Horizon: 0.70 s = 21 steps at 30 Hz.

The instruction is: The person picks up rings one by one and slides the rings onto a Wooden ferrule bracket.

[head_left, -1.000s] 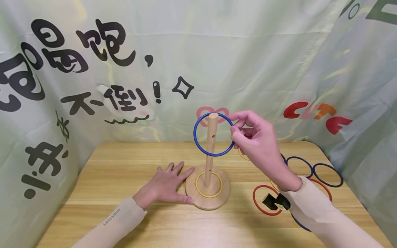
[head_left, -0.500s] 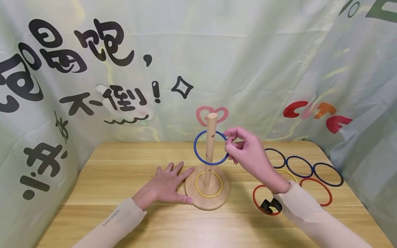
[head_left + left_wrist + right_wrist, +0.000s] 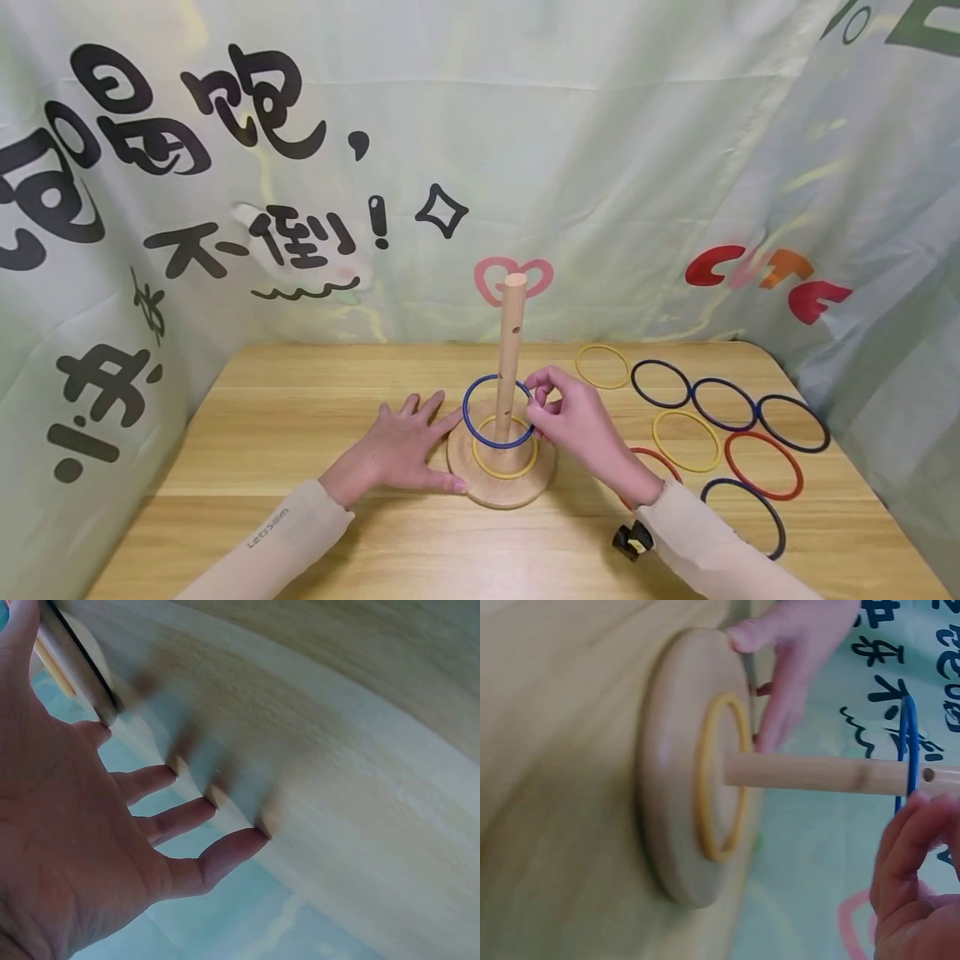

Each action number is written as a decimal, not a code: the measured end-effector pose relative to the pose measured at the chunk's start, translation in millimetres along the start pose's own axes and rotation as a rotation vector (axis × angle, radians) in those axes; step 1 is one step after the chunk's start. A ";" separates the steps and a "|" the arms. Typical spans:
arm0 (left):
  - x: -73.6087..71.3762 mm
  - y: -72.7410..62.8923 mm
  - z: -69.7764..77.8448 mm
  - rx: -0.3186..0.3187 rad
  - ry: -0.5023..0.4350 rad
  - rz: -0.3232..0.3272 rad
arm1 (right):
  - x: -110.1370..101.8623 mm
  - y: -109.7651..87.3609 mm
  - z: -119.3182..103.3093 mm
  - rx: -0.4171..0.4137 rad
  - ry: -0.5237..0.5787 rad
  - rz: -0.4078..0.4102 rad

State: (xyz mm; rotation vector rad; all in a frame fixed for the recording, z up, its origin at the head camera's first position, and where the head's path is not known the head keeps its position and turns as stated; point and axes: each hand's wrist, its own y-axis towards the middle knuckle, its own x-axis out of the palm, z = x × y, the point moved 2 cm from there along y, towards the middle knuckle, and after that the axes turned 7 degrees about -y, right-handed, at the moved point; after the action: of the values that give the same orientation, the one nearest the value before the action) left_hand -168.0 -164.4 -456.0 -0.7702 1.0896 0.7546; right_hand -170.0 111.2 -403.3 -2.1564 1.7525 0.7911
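A blue ring (image 3: 466, 417) encircles the upright wooden post (image 3: 512, 333), held above the base by my right hand (image 3: 573, 417), whose thumb and fingers pinch its right side. In the right wrist view the blue ring (image 3: 910, 735) is around the post, well apart from the base. A yellow ring (image 3: 504, 477) lies flat on the round wooden base (image 3: 517, 496), around the foot of the post. My left hand (image 3: 401, 446) lies on the table with spread fingers, its thumb and index finger at the base's left edge. In the left wrist view that hand (image 3: 82, 832) has its fingertips on the wood.
Loose rings lie on the right of the wooden table (image 3: 300, 375): a yellow ring (image 3: 602, 387) at the back, several dark blue rings (image 3: 723, 427), another yellow ring (image 3: 686, 469), a red ring (image 3: 765, 497) and one partly under my right wrist. A printed curtain (image 3: 600, 167) surrounds the table.
My right hand has lowered the blue ring along the post, from its top to a little above the base, also shifting slightly left. My left hand has stayed in place.
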 end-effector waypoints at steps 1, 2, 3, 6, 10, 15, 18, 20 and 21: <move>-0.1 -0.1 0.2 0.001 0.000 0.001 | 2.4 -0.8 2.9 0.011 -0.003 -0.013; 0.0 -0.1 0.1 0.000 0.001 0.001 | 4.6 -1.3 5.8 0.022 -0.008 -0.024; -0.1 -0.3 0.2 0.001 -0.001 0.003 | 6.7 -1.8 8.6 0.031 -0.007 -0.035; 0.0 -1.3 -0.6 0.001 0.000 0.003 | 12.7 -3.3 15.9 0.048 -0.013 -0.057; 0.2 -1.6 -0.8 -0.001 -0.001 -0.002 | 21.1 -6.2 27.2 0.059 -0.055 -0.087; -0.2 -0.4 0.1 0.006 0.009 -0.004 | 27.8 -8.1 38.2 0.048 -0.136 -0.112; 0.2 -0.1 0.1 0.012 0.016 0.000 | 28.4 -8.3 41.1 0.039 -0.146 -0.117; 0.7 0.1 -0.3 0.014 0.021 0.003 | 28.5 -8.2 42.6 0.038 -0.146 -0.123; 1.0 0.1 -0.5 0.013 0.022 0.003 | 28.6 -8.0 43.3 0.038 -0.145 -0.126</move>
State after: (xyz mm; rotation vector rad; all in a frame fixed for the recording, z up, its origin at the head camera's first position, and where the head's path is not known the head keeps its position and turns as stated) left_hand -168.1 -164.6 -457.2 -0.7677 1.1151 0.7426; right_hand -169.5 111.8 -455.8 -2.1037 1.5327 0.8520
